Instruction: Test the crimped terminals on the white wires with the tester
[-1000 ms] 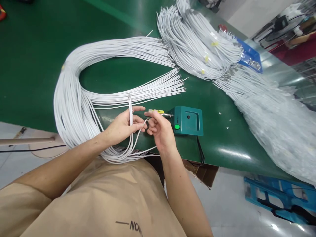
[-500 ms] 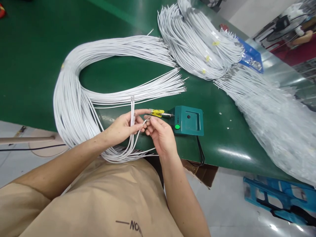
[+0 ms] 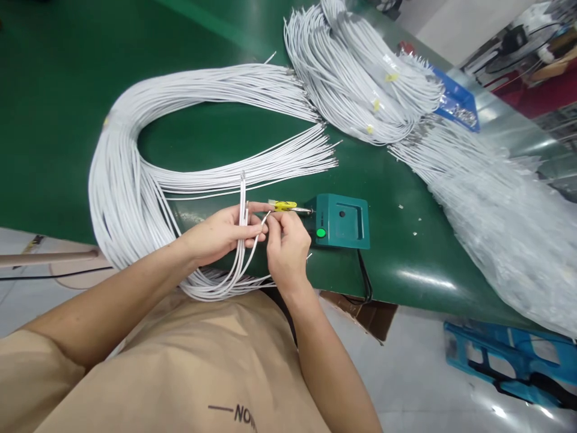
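Note:
My left hand (image 3: 225, 233) is closed around a few white cables (image 3: 242, 207), which stand up between its thumb and fingers and loop down toward the table edge. One cable's free end (image 3: 265, 222) slants up between my two hands. My right hand (image 3: 289, 243) is closed beside that end, its fingertips curled out of sight, so what they pinch cannot be made out. Just beyond my fingers, a yellow-ended piece (image 3: 285, 206) on a metal shaft points out from a teal device (image 3: 342, 219) with a green button (image 3: 321, 233).
A large bent bundle of white cables (image 3: 121, 138) lies on the green table (image 3: 54, 120) at left. More coiled cables (image 3: 351, 72), a blue tray (image 3: 455, 99) of small metal parts and a plastic-wrapped bundle (image 3: 505, 228) lie right. A blue plastic frame (image 3: 509, 361) stands below.
My right hand has turned and curled its fingers inward beside the cable end. My left hand keeps its hold on the cables. The view has shifted slightly.

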